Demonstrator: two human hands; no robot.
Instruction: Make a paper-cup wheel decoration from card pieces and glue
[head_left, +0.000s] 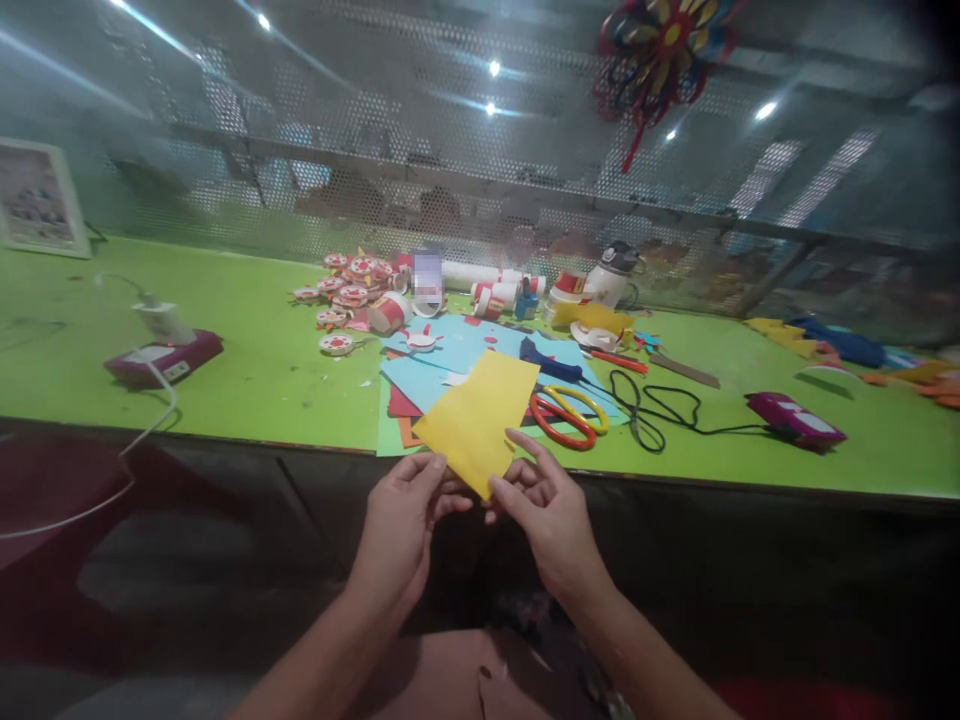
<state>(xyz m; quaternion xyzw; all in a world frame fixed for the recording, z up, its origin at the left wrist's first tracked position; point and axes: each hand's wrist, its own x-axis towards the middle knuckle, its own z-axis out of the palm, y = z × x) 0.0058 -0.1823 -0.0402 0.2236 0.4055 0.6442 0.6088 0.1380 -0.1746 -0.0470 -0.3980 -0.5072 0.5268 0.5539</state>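
Note:
A sheet of yellow paper (484, 415) is held tilted in front of the table's near edge. My left hand (409, 500) pinches its lower left edge between thumb and fingers. At the bottom corner, my right hand (544, 500) grips the same sheet, its thumb on top and index finger stretched along the side. Just beyond the sheet lie scissors (566, 418) with red and yellow handles. A dark blue glue gun (551, 362) rests on light blue paper (450, 345), with red, orange and green sheets partly showing beneath.
Red-and-white paper crafts (356, 280) are heaped at the back, beside paper cups (390, 312). A black cord runs to a purple power strip (795, 418) on the right. Another purple strip (165, 358) with a white plug sits left. Perforated metal mesh (450, 180) stands behind the green table (247, 390).

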